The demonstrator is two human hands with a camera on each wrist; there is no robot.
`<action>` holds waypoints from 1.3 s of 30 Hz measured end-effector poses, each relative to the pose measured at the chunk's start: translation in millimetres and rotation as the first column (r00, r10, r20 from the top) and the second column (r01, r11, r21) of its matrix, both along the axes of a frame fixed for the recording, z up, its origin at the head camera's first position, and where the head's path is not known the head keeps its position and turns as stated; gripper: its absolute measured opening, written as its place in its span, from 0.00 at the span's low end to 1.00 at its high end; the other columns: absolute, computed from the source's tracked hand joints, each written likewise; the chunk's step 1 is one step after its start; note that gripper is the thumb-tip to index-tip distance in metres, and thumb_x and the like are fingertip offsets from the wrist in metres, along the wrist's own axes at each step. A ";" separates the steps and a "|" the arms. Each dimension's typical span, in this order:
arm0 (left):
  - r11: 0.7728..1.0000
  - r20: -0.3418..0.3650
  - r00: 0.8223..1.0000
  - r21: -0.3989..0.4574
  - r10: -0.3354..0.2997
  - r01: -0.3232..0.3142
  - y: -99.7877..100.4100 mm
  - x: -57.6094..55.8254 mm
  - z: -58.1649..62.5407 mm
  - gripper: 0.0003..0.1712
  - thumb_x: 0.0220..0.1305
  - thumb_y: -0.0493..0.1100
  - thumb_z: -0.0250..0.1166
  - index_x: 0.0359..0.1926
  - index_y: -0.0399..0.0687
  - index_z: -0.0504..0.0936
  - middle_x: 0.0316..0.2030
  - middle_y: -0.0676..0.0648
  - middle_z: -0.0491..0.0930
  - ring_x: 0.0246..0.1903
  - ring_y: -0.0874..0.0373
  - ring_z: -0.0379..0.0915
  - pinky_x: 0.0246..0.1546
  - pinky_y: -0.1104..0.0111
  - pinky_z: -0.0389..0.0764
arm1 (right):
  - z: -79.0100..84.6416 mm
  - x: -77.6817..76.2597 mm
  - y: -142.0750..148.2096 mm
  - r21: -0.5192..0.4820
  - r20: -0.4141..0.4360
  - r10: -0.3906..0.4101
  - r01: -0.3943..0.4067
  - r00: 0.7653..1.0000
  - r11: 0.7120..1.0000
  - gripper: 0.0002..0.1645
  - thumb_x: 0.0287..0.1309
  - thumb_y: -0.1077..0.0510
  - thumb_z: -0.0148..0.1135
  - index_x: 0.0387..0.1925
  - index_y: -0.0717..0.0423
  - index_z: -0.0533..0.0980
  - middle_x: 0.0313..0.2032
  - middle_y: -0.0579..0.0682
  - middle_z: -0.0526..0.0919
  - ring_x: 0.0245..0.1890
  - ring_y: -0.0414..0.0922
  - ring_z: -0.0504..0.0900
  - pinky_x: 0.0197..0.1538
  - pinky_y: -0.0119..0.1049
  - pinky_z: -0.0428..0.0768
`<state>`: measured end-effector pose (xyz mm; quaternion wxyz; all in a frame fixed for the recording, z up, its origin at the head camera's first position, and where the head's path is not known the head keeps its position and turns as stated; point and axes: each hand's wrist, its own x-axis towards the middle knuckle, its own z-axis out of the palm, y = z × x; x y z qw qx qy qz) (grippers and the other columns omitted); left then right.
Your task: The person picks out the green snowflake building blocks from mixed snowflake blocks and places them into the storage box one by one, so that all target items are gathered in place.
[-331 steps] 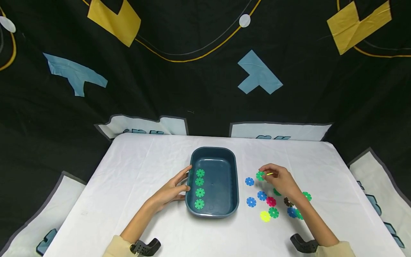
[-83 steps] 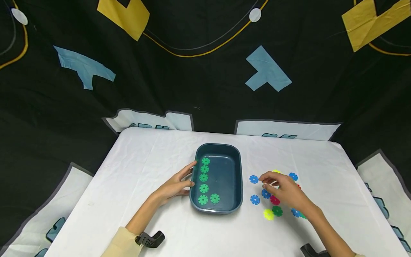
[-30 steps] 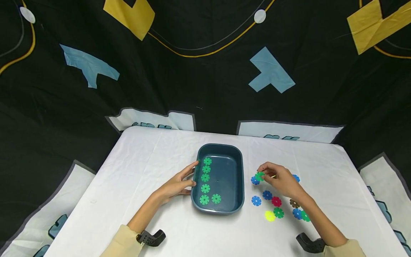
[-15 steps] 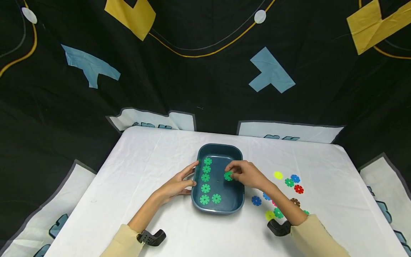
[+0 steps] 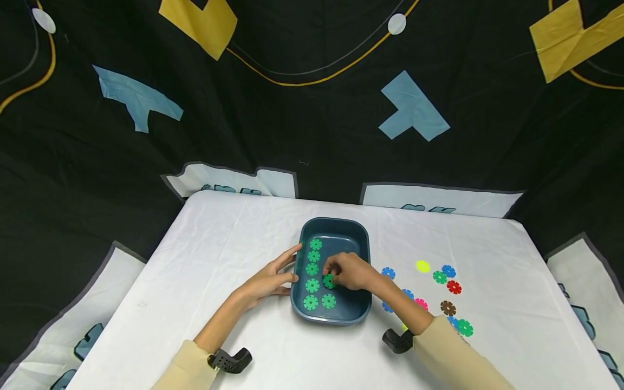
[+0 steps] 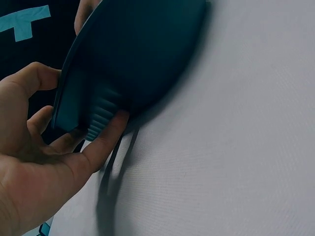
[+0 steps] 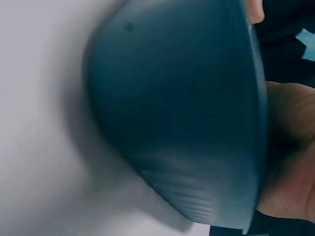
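Note:
A dark blue-green tray (image 5: 361,249) stands on the white table. My left hand (image 5: 267,279) is at its left side, fingers spread and fingertips against the outer wall and rim; the left wrist view shows one digit pressing the ribbed wall. Inside the tray, my right hand (image 5: 348,271) pinches a green notched disc (image 5: 329,281) over the floor. Several green discs (image 5: 312,285) form a column along the left wall. Another green disc (image 5: 329,301) lies beside the nearest of them. In the right wrist view, the tray wall hides the right fingertips.
Loose notched discs lie right of the tray: blue discs (image 5: 388,272), a yellow disc (image 5: 422,266), a red disc (image 5: 454,287), a brown disc (image 5: 448,308) and a green disc (image 5: 465,327). My right forearm covers part of this scatter. A black curtain (image 5: 312,135) hangs behind the table.
The right hand has brought a green disc from the scatter leftward into the tray. Since the earliest frame, the green column has grown and a disc lies beside it. The left hand has stayed at the tray.

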<state>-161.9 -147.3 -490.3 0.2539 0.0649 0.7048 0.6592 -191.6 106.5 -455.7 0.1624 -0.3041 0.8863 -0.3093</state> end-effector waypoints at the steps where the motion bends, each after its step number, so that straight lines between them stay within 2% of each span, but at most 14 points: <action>1: 1.000 0.000 1.000 0.001 -0.002 0.002 0.1 -0.1 0.1 0.46 0.64 0.38 0.61 0.78 0.69 0.54 0.77 0.39 0.43 0.67 0.38 0.62 0.53 0.50 0.78 | -1.5 0.1 -1.5 0.010 -0.001 0.002 -0.002 1.000 1.000 0.09 0.56 0.72 0.66 0.37 0.58 0.83 0.26 0.45 0.78 0.26 0.39 0.73 0.29 0.32 0.73; 7: 1.000 0.000 1.000 0.004 -0.006 0.006 0.3 -0.5 1.0 0.46 0.64 0.38 0.61 0.78 0.69 0.53 0.77 0.39 0.43 0.67 0.38 0.61 0.53 0.50 0.78 | -7.8 -0.4 -7.3 0.062 -0.013 -0.018 0.018 1.000 0.998 0.10 0.57 0.71 0.65 0.37 0.56 0.84 0.25 0.45 0.78 0.25 0.40 0.74 0.27 0.33 0.73; 12: 1.000 -0.004 1.000 0.001 -0.008 0.008 0.1 -1.2 0.8 0.46 0.64 0.38 0.61 0.78 0.69 0.53 0.77 0.39 0.43 0.68 0.38 0.59 0.53 0.50 0.78 | -8.2 -0.8 -9.0 0.079 -0.031 -0.027 0.030 0.999 0.996 0.10 0.58 0.70 0.66 0.38 0.55 0.84 0.26 0.44 0.78 0.27 0.41 0.74 0.29 0.35 0.74; 20: 1.000 -0.007 1.000 0.023 -0.020 0.020 -0.4 -3.0 -0.9 0.46 0.65 0.37 0.61 0.79 0.66 0.53 0.77 0.40 0.45 0.67 0.38 0.62 0.54 0.49 0.78 | 7.0 3.0 4.2 -0.061 -0.047 -0.026 0.023 0.999 0.998 0.08 0.57 0.68 0.68 0.39 0.57 0.84 0.33 0.45 0.83 0.32 0.40 0.77 0.35 0.33 0.78; 26: 1.000 -0.005 1.000 0.009 -0.007 0.007 -0.5 -3.5 -0.8 0.46 0.64 0.38 0.62 0.78 0.67 0.53 0.77 0.40 0.45 0.66 0.38 0.63 0.53 0.50 0.78 | 25.1 11.8 30.7 -0.138 -0.028 -0.047 0.043 0.998 0.990 0.07 0.58 0.66 0.69 0.39 0.59 0.83 0.33 0.43 0.81 0.33 0.42 0.78 0.34 0.32 0.80; 31: 1.000 -0.010 1.000 0.005 -0.004 0.004 -0.9 -3.5 -1.0 0.46 0.65 0.37 0.61 0.78 0.67 0.53 0.77 0.40 0.45 0.66 0.38 0.63 0.53 0.50 0.78 | 32.9 22.2 62.8 -0.129 -0.031 -0.132 0.127 0.991 0.984 0.07 0.58 0.65 0.70 0.39 0.56 0.83 0.34 0.43 0.82 0.35 0.43 0.79 0.39 0.34 0.81; 35: 1.000 -0.010 1.000 0.005 -0.003 0.003 -0.9 -2.5 -1.5 0.46 0.65 0.37 0.61 0.78 0.68 0.54 0.77 0.40 0.45 0.66 0.38 0.63 0.53 0.49 0.78 | 30.5 35.1 94.7 -0.121 -0.037 -0.232 0.226 0.972 0.967 0.06 0.59 0.63 0.69 0.39 0.54 0.83 0.36 0.42 0.83 0.36 0.42 0.80 0.42 0.35 0.82; 39: 1.000 -0.004 1.000 0.003 -0.002 0.002 -0.4 -1.1 -0.4 0.46 0.64 0.37 0.61 0.78 0.67 0.53 0.77 0.39 0.45 0.66 0.38 0.64 0.54 0.48 0.77 | 22.3 55.1 125.0 -0.108 0.002 -0.303 0.302 0.953 0.947 0.05 0.60 0.63 0.69 0.39 0.56 0.83 0.36 0.43 0.83 0.36 0.43 0.80 0.40 0.34 0.82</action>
